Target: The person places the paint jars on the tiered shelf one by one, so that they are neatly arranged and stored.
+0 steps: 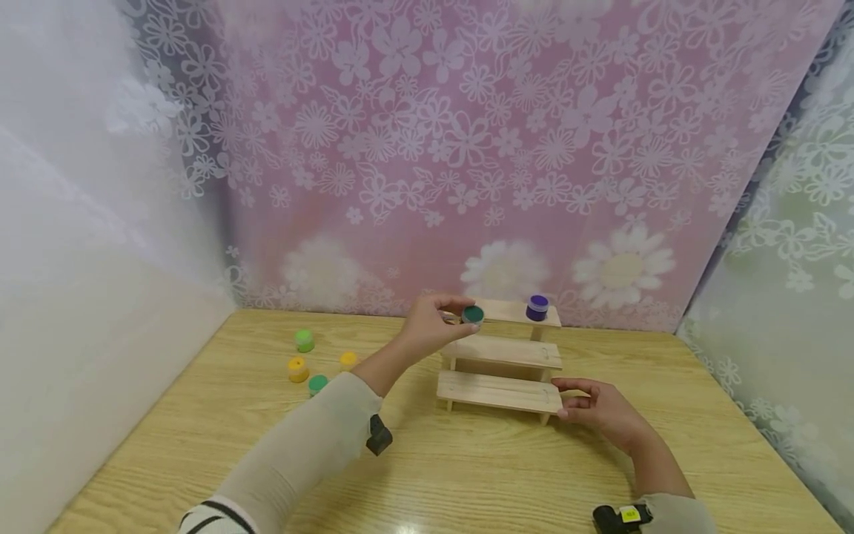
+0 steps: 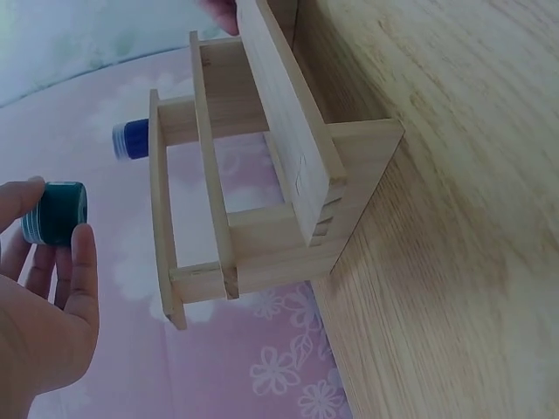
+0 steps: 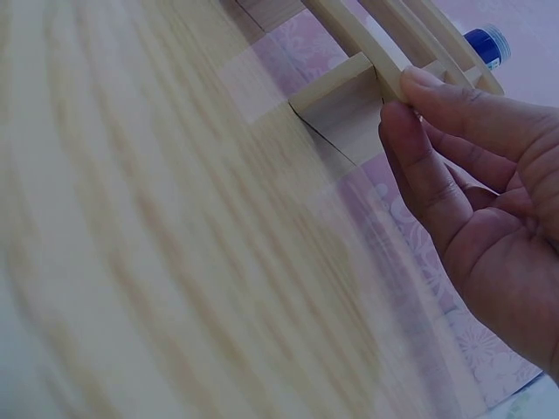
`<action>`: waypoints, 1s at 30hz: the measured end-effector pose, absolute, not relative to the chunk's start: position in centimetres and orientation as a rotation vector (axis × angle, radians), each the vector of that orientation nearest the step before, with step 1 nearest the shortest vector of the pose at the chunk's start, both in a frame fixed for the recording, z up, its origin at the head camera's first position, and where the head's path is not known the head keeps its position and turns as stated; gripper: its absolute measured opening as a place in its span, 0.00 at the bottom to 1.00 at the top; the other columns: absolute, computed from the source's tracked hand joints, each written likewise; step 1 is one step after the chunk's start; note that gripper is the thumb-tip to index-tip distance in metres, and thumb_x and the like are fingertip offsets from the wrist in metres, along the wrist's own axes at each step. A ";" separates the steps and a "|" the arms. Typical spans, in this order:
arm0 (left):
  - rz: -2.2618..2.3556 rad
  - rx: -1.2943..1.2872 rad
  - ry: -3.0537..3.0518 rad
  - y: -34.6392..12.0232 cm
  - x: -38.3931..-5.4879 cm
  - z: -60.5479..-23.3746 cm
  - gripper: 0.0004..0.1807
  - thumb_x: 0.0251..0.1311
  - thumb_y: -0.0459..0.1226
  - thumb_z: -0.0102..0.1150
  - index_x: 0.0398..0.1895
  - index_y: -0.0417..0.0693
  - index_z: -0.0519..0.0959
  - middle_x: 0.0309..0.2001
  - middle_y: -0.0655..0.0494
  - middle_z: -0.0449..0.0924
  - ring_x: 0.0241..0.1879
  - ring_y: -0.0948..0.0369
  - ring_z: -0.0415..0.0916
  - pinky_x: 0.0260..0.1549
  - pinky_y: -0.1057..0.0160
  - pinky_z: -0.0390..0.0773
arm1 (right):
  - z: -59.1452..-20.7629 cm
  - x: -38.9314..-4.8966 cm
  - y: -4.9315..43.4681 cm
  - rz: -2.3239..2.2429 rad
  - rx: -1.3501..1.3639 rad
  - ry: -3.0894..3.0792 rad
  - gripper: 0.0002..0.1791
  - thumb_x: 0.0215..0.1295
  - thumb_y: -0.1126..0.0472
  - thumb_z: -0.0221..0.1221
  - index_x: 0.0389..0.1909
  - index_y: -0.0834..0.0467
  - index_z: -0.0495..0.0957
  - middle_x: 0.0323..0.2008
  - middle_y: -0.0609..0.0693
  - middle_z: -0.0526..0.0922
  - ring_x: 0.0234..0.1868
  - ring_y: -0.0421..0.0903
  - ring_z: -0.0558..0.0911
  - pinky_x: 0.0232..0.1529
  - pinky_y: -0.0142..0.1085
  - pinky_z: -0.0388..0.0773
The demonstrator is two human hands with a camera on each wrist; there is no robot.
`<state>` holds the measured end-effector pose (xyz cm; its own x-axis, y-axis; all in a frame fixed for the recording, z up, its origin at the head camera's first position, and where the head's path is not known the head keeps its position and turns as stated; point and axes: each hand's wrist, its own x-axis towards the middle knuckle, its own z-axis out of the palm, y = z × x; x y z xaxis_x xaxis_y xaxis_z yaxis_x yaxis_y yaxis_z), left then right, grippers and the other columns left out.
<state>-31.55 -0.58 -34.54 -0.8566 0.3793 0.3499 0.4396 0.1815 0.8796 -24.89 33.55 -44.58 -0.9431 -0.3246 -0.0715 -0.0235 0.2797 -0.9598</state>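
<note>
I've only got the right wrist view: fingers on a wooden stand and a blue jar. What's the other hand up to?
Observer: The left hand is holding a dark green jar.
Operator: Ooh! Is it touching the stand?
Observer: No, the left wrist view shows a gap between it and the wooden stand.
Operator: Are there more jars anywhere?
Observer: Yes, four on the table, left of the stand in the head view: a light green jar, two yellow jars and a medium green jar.

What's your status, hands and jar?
Left hand holds dark green jar, apart from stand. Right hand pinches lowest step. Possible obstacle: purple jar, top step.
</note>
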 end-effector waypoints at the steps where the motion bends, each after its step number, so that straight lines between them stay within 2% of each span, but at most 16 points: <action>1: -1.800 -0.828 -2.373 -0.3 -31.7 -34.5 0.19 0.54 0.38 0.73 0.51 0.48 0.84 0.40 0.57 0.82 0.47 0.53 0.78 0.43 0.65 0.81 | -44.6 -24.9 33.5 -1.715 -0.329 2.296 0.38 0.62 0.62 0.66 0.68 0.72 0.61 0.44 0.58 0.81 0.43 0.45 0.83 0.45 0.37 0.81; 5: -1.810 -0.805 -2.385 0.7 -32.1 -34.4 0.18 0.53 0.37 0.73 0.49 0.48 0.84 0.41 0.57 0.81 0.46 0.52 0.79 0.39 0.65 0.82 | -44.5 -24.7 33.4 -1.711 -0.327 2.294 0.38 0.62 0.62 0.66 0.68 0.72 0.61 0.43 0.57 0.82 0.42 0.45 0.83 0.45 0.37 0.81; 12: -1.721 -0.737 -2.367 2.8 -33.0 -33.9 0.17 0.52 0.39 0.74 0.47 0.53 0.85 0.38 0.62 0.82 0.40 0.61 0.80 0.34 0.67 0.82 | -44.4 -24.8 33.8 -1.720 -0.343 2.298 0.38 0.63 0.63 0.66 0.68 0.72 0.61 0.41 0.59 0.82 0.41 0.45 0.83 0.44 0.36 0.81; 19: -1.668 -0.707 -2.365 4.4 -33.7 -34.1 0.16 0.53 0.38 0.74 0.45 0.50 0.85 0.38 0.60 0.83 0.45 0.57 0.80 0.33 0.68 0.81 | -44.6 -25.0 33.8 -1.720 -0.317 2.291 0.38 0.61 0.63 0.67 0.68 0.72 0.61 0.42 0.59 0.83 0.43 0.45 0.83 0.44 0.37 0.81; 30: -1.604 -0.664 -2.390 5.6 -34.8 -34.8 0.14 0.53 0.37 0.73 0.44 0.48 0.86 0.36 0.61 0.83 0.46 0.51 0.80 0.31 0.69 0.79 | -44.5 -24.9 33.6 -1.705 -0.316 2.295 0.38 0.62 0.62 0.67 0.69 0.71 0.61 0.42 0.59 0.83 0.43 0.46 0.83 0.45 0.37 0.81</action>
<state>-34.77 5.62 -34.76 -0.8823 0.2596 0.3926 0.4617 0.3152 0.8291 -24.90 33.63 -44.50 -0.9413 -0.3278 -0.0810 -0.0170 0.2855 -0.9582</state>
